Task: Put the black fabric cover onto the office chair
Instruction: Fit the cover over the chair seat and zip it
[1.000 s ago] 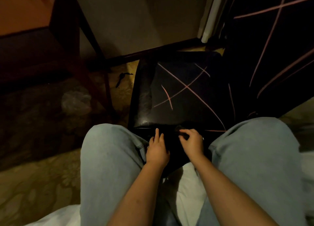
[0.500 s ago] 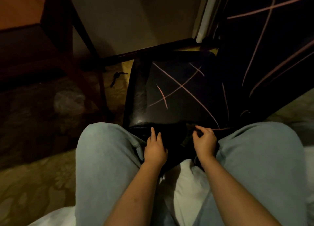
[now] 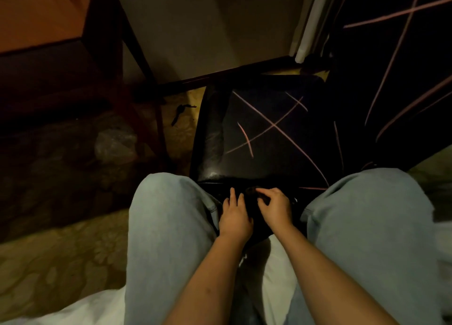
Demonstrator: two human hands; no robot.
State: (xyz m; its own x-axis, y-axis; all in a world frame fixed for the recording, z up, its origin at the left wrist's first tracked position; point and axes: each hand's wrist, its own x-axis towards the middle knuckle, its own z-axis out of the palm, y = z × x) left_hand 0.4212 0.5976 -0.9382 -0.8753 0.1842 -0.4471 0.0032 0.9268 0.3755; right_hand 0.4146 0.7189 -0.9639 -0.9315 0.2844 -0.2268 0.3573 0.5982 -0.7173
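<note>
I am at the tucking step. The one black fabric cover (image 3: pixel 281 134) lies across the seat of the one office chair (image 3: pixel 210 139), whose glossy left edge is bare. My left hand (image 3: pixel 236 218) presses the front hem with straight fingers, grip open. My right hand (image 3: pixel 276 207) pinches that hem with curled fingers. Next, I judge, the hem needs pulling down and leftward.

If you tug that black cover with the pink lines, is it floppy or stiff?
Probably floppy: the black cover bends down over the front edge of the seat, where the right hand seems to pinch it. It may slide easily, since the seat's bare strip looks shiny and smooth.
</note>
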